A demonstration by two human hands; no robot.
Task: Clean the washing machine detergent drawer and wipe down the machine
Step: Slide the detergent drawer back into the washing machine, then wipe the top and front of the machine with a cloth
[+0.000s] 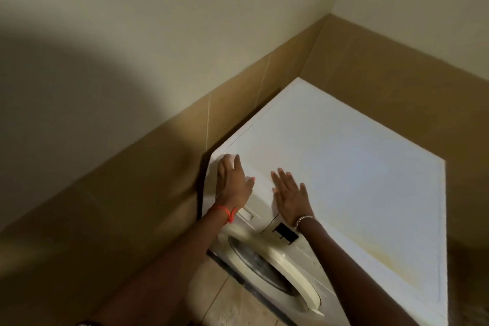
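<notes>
Head view: a white front-loading washing machine stands in the corner of a room, its back and left side close to walls that are cream above and tiled tan below. The left hand lies over the machine's front-left top corner. Its fingers are straight and close together, pointing toward the wall, and the thumb reaches out to the right. Whether anything is under this palm cannot be told. An orange string bracelet circles the left wrist.

The right hand rests flat on the front edge of the lid, just beside the left hand. Its fingers are straight and slightly spread and hold nothing. A pale beaded bracelet sits on the right wrist.

The pale rectangular detergent drawer front is at the top left of the machine's face, directly below and between the two hands, and looks pushed in flush. To its right is a small dark display panel. Lower down is the round door with a cream plastic rim. A yellowish stain marks the lid near its front edge. Beige floor tiles show beneath the machine.
</notes>
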